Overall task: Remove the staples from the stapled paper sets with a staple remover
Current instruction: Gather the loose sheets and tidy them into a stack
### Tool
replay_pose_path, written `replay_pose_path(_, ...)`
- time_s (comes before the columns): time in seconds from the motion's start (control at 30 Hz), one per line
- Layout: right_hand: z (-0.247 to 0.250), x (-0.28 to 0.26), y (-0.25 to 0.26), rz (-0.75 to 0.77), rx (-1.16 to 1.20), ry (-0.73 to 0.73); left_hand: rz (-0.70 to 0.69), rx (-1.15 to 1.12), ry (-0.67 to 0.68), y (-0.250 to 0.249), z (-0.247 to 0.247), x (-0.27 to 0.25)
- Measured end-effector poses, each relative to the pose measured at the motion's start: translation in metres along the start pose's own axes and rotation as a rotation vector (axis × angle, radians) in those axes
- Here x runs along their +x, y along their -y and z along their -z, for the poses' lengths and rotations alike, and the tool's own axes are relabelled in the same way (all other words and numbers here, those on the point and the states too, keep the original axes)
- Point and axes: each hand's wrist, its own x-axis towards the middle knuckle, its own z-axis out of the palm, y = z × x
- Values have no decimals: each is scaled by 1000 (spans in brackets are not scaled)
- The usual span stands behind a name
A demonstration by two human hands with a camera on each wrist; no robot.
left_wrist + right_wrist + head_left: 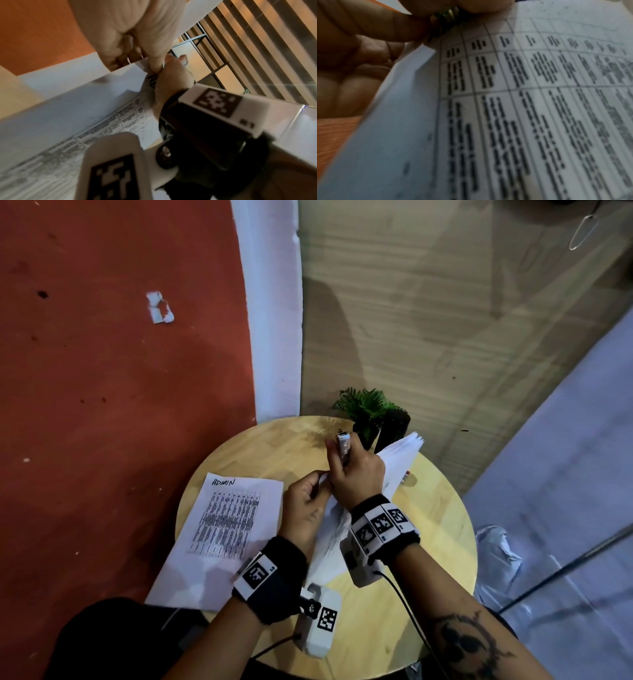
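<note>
Held paper set (pixel 394 470) is the biggest task item: lifted off the table, angled up toward the far right, its near corner between both hands, printed table side visible in the right wrist view (pixel 539 108). Left hand (pixel 305 508) is just left of the right hand, thumb and fingers pinching that corner; the left wrist view shows the thumb (pixel 156 63) pressed on the sheet edge. Right hand (pixel 356 474) is fisted around the staple remover (pixel 343 445), whose metal end sticks up above the knuckles; its working end sits down at the pinched corner, hidden in the head view, only a blurry dark metal bit under the fingers in the right wrist view (pixel 447 17). Can't tell whether it bites a staple.

Second paper set (pixel 222 529), handwritten "ADMIN" on top, lies flat on the left of the round wooden table (pixel 445 529), overhanging the near-left edge, well apart from the remover.

Room: red-brown floor (pixel 102 371) left, wood-plank floor (pixel 445 302) behind, white strip (pixel 270 302) between. Small potted plant (pixel 370 409) at the table's far edge, just beyond the hands.
</note>
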Motion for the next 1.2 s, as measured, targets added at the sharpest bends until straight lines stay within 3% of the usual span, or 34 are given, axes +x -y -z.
replay_pose_path(0.3, 15, 0, 4, 11, 27, -42, -85, 126, -77, -5, -2, 3)
replay_pose_path(0.37, 33, 5, 0, -184, 239, -139, -114, 181, -61, -6, 2, 3)
replay_pose_path(0.5, 83, 23, -35, -516, 596, -605, -69, 230, -21, -4, 10, 2)
replay_pose_path(0.57, 102, 16, -59, -639, 674, -679, -37, 233, -1, -1, 11, 2)
replay_pose_path(0.63, 109, -2, -83, -744, 696, -581, -26, 255, 20, -1, 11, 1)
replay_pose_path(0.77, 99, -34, -104, -875, 652, -172, -59, 282, 34, -5, 9, 2)
replay_pose_path(0.87, 87, -37, -106, -895, 661, 47, -121, 355, 29, -17, 8, 6)
replay_pose_path(0.97, 83, -32, -104, -815, 625, 230, -137, 357, 106, -35, 13, 11)
replay_pose_path(1.2, 89, -31, -92, -846, 760, 304, -121, 244, 180, -76, 25, 24)
